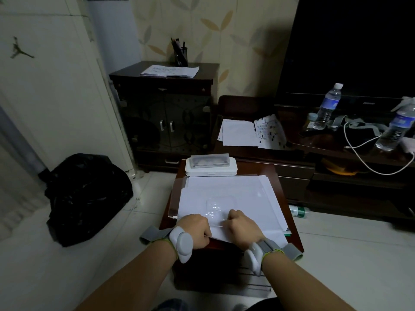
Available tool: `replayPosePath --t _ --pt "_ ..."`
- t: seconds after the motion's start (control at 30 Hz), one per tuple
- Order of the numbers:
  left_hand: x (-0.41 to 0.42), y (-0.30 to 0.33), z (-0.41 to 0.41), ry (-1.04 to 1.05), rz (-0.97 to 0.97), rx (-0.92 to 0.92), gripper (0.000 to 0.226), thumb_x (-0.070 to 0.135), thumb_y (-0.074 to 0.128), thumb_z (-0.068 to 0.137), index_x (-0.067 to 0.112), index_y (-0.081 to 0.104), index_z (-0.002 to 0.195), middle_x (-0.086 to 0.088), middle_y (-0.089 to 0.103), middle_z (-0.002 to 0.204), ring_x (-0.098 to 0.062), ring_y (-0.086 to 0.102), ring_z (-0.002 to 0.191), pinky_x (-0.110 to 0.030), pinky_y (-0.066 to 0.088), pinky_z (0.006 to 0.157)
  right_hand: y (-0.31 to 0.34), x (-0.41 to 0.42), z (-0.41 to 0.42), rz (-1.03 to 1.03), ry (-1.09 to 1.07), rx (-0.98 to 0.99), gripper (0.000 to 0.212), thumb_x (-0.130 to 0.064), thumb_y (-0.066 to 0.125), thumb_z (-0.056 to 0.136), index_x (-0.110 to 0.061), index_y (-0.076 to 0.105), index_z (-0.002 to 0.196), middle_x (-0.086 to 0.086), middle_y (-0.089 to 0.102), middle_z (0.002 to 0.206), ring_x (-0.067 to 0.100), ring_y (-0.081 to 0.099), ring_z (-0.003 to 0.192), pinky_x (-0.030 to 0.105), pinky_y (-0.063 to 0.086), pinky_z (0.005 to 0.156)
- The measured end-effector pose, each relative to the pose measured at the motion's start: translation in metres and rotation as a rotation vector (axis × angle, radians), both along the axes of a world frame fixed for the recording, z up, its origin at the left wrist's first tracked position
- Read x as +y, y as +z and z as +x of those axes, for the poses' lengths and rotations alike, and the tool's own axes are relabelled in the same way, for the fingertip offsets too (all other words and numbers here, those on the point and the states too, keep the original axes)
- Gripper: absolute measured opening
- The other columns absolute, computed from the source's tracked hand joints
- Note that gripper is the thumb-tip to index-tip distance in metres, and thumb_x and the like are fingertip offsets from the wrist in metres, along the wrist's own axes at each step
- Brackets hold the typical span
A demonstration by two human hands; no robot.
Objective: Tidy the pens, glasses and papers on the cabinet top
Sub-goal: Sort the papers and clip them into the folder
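While curled, both hands (195,230) (241,227) grip the papers' (226,191) near edge.

A dim indoor scene, underexposed overall, with heavy darkness toward the upper right, where a large black screen (350,46) shows no detail. The brightest area is the stack of white paper sheets (226,194) in the centre, which looks slightly washed out. A clear plastic sleeve (221,206) on the sheets catches faint glare. The pale glossy floor tiles (143,205) show soft reflections. The dark wooden cabinet with glass doors (164,122) sinks into shadow, its front hard to read. Wide-angle distortion bends the cream-coloured wall panel (56,86) at the left edge. Fine detail is soft and slightly smeared throughout, with corners darkened.
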State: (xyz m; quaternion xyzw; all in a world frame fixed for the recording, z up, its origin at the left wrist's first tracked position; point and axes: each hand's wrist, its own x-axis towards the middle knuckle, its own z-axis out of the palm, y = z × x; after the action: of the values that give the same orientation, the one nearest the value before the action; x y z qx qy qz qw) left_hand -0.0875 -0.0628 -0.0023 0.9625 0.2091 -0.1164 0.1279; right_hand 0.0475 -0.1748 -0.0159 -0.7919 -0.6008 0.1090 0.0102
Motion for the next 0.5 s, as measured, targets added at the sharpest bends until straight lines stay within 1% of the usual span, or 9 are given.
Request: replayPosePath --t 0.17,0.23,0.3,0.33,0.37,0.4,0.43,0.47,0.5 --pt "0.002 -0.002 0.001 -0.002 -0.010 -0.003 0.026 0.017 0.053 0.081 0.015 0.074 0.097 -0.007 0.070 0.097 -0.030 0.061 0.095 -0.030 0.050 0.079 0.000 0.005 0.003 -0.010 0.006 -0.026 0.038 -0.009 0.040 0.092 -0.020 0.054 0.126 0.009 0.042 0.120 0.027 0.039 0.118 0.035 0.042 0.084" --pt "0.002 -0.001 0.001 -0.014 -0.006 -0.003 0.026 0.017 0.054 0.080 0.016 0.073 0.097 -0.006 0.070 0.098 -0.028 0.061 0.094 -0.029 0.050 0.079 -0.003 0.004 0.003 0.004 -0.006 -0.022 0.035 -0.013 0.041 0.093 -0.020 0.055 0.124 0.007 0.042 0.120 0.026 0.040 0.117 0.035 0.042 0.084" --pt "0.003 -0.002 0.000 -0.022 0.000 -0.007 0.024 0.017 0.053 0.078 0.014 0.073 0.091 -0.007 0.069 0.094 -0.028 0.061 0.090 -0.029 0.049 0.076 -0.008 0.001 0.004 0.038 -0.033 0.039 0.029 -0.028 0.042 0.096 -0.023 0.059 0.118 0.004 0.044 0.118 0.023 0.042 0.116 0.032 0.041 0.085" --pt "0.004 -0.003 0.000 -0.028 0.009 -0.012 0.022 0.017 0.053 0.077 0.012 0.072 0.088 -0.007 0.068 0.089 -0.027 0.059 0.085 -0.028 0.048 0.072 -0.010 0.000 0.004 0.061 -0.068 0.089 0.031 -0.038 0.043 0.096 -0.022 0.062 0.114 0.003 0.046 0.116 0.020 0.044 0.114 0.031 0.042 0.085" --pt "0.004 -0.004 0.000 -0.035 0.018 -0.014 0.020 0.016 0.052 0.077 0.014 0.072 0.081 -0.008 0.065 0.083 -0.026 0.056 0.079 -0.028 0.046 0.069 -0.012 -0.002 0.004 0.086 -0.119 0.151 0.035 -0.046 0.044 0.094 -0.021 0.064 0.109 0.003 0.049 0.113 0.018 0.047 0.112 0.030 0.043 0.085" --pt "0.004 -0.004 0.000 -0.040 0.024 -0.020 0.017 0.016 0.052 0.077 0.010 0.068 0.076 -0.009 0.062 0.079 -0.024 0.051 0.075 -0.028 0.047 0.068 -0.013 -0.005 0.003 0.123 -0.176 0.216 0.039 -0.049 0.045 0.093 -0.020 0.067 0.105 0.003 0.051 0.109 0.018 0.051 0.108 0.029 0.044 0.085" --pt "0.004 -0.004 -0.001 -0.034 0.023 -0.033 0.016 0.017 0.052 0.077 0.011 0.067 0.074 -0.009 0.060 0.079 -0.022 0.050 0.074 -0.030 0.050 0.071 -0.013 -0.007 0.004 0.174 -0.228 0.264 0.040 -0.050 0.046 0.093 -0.018 0.069 0.100 0.004 0.053 0.105 0.018 0.055 0.104 0.029 0.044 0.085" --pt "0.003 -0.004 -0.002 -0.032 0.019 -0.047 0.016 0.018 0.052 0.078 0.017 0.067 0.074 -0.008 0.063 0.082 -0.022 0.052 0.077 -0.032 0.051 0.076 -0.013 -0.009 0.004 0.223 -0.274 0.281 0.040 -0.049 0.046 0.093 -0.016 0.069 0.095 0.005 0.055 0.101 0.020 0.057 0.100 0.029 0.044 0.084" --pt "0.002 -0.003 -0.003 -0.029 0.018 -0.061 0.020 0.020 0.052 0.080 0.018 0.072 0.082 -0.007 0.066 0.089 -0.024 0.057 0.083 -0.033 0.052 0.080 -0.013 -0.012 0.005 0.270 -0.328 0.281 0.040 -0.047 0.046 0.093 -0.013 0.068 0.091 0.006 0.057 0.098 0.023 0.058 0.097 0.030 0.044 0.082"
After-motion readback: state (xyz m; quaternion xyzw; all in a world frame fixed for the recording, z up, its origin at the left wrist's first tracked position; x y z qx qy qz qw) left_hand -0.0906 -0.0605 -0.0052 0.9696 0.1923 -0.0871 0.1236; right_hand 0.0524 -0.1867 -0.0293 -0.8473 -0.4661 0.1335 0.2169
